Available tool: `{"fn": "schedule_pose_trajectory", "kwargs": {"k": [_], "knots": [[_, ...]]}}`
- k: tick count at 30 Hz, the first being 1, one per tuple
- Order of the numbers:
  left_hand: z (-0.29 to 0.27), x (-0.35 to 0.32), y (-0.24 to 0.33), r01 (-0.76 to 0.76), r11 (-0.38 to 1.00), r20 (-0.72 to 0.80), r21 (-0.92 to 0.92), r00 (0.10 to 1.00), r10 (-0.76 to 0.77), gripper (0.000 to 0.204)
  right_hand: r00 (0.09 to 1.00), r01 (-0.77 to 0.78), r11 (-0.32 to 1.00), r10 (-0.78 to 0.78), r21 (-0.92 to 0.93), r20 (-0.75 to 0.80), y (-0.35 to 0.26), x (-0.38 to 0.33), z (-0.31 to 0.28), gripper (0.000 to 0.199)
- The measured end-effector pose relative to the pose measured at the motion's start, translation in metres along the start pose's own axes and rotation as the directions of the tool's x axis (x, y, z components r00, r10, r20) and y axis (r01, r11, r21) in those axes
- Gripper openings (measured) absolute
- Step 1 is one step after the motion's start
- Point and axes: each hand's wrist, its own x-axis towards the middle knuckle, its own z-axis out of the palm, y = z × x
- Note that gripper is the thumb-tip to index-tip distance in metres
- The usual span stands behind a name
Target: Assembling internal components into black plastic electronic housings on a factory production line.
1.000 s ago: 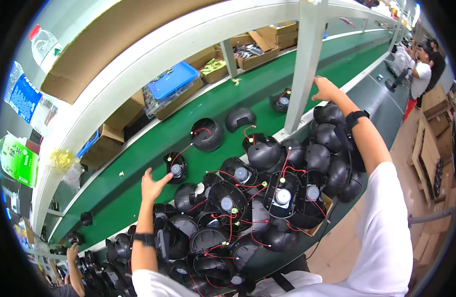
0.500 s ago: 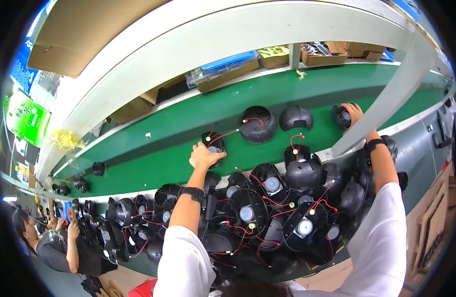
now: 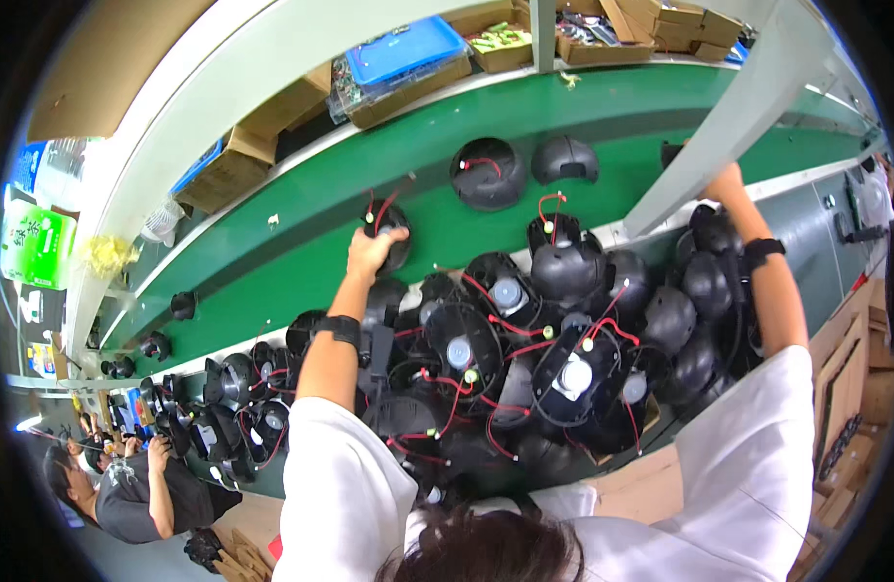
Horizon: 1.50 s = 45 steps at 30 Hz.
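Reaches both ways over the green belt (image 3: 301, 252).
Grips a black part (image 3: 396, 254) at the belt with the left hand (image 3: 372, 252); in the middle, has two black bowls (image 3: 488, 184) and a pile (image 3: 544, 388) with some speakers (image 3: 458, 352) in, plus loose red wires (image 3: 510, 321); looks only partly done; stretches the right hand (image 3: 726, 182) behind the white post (image 3: 723, 126), can't tell if grasping.

A blue tray (image 3: 405, 53) sits beside a cardboard box (image 3: 506, 61) of yellow-green pieces (image 3: 498, 38).
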Motion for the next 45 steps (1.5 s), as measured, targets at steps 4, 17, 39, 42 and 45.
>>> {"fn": "schedule_pose_trajectory", "kwargs": {"k": [4,17,39,42,45], "knots": [[-0.031,-0.015,0.042,0.25,0.908,0.518,-0.337,0.854,-0.043,0.073,0.961,-0.156,0.96,0.202,-0.233,0.188,-0.016,-0.1,-0.122,0.093],[-0.15,-0.265,-0.017,0.609,0.26,0.651,-0.749,0.605,0.458,0.063,0.851,0.511,0.688,-0.492,0.516,-0.186,-0.258,-0.258,-0.246,0.07],[-0.07,-0.329,-0.006,0.474,0.302,0.562,-0.827,0.695,0.448,0.067,0.885,0.447,0.432,-0.085,0.783,-0.459,-0.337,-0.293,-0.184,0.036],[-0.066,-0.344,0.013,0.254,0.495,0.452,-0.831,0.826,0.335,0.079,0.757,0.569,0.521,-0.029,0.637,-0.652,-0.336,-0.277,-0.225,0.037],[-0.062,-0.348,0.038,0.173,0.518,0.425,-0.837,0.803,0.417,0.083,0.786,0.537,0.642,-0.146,0.547,-0.601,-0.338,-0.262,-0.235,0.038]]}}
